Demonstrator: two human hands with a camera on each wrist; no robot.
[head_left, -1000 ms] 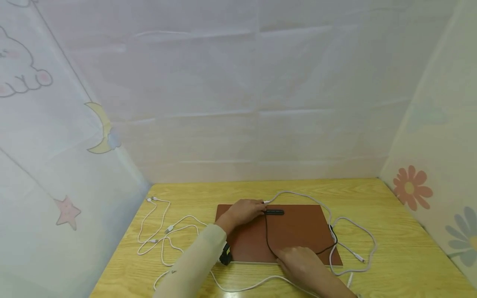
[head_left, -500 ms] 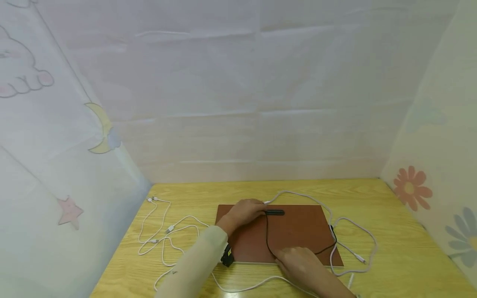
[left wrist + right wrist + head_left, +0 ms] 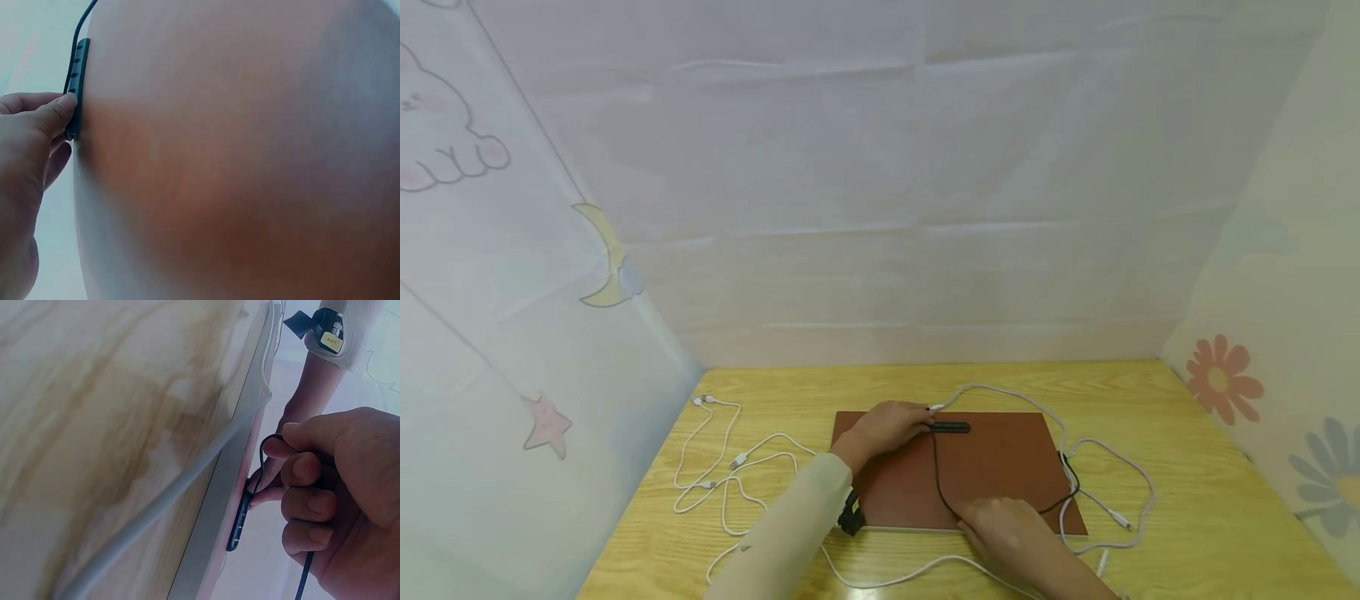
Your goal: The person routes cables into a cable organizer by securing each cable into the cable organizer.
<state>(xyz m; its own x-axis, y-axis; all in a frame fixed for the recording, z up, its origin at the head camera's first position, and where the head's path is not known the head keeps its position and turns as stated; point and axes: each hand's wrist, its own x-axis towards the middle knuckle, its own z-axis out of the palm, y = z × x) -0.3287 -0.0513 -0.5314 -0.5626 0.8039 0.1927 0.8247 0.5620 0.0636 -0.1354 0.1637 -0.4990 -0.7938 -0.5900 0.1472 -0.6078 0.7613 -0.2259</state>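
On the brown board point(image 3: 1000, 462) lies a small black slotted strip, which looks like a cable holder point(image 3: 953, 427). My left hand point(image 3: 889, 425) pinches its left end; in the left wrist view the thumb presses the slotted cable holder point(image 3: 80, 62). A thin black cable point(image 3: 937, 475) runs from there toward my right hand point(image 3: 1003, 529), at the board's front edge. In the right wrist view, my right hand point(image 3: 350, 481) holds that black cable point(image 3: 261, 456) between thumb and curled fingers. Whether the cable sits in a slot, I cannot tell.
White USB cables point(image 3: 722, 487) lie tangled on the wooden table point(image 3: 1187, 467) at left. A longer white cable point(image 3: 1138, 467) loops around the board's back and right. Another white cable point(image 3: 917, 575) passes along the front. A black wrist device point(image 3: 852, 515) is on the left forearm.
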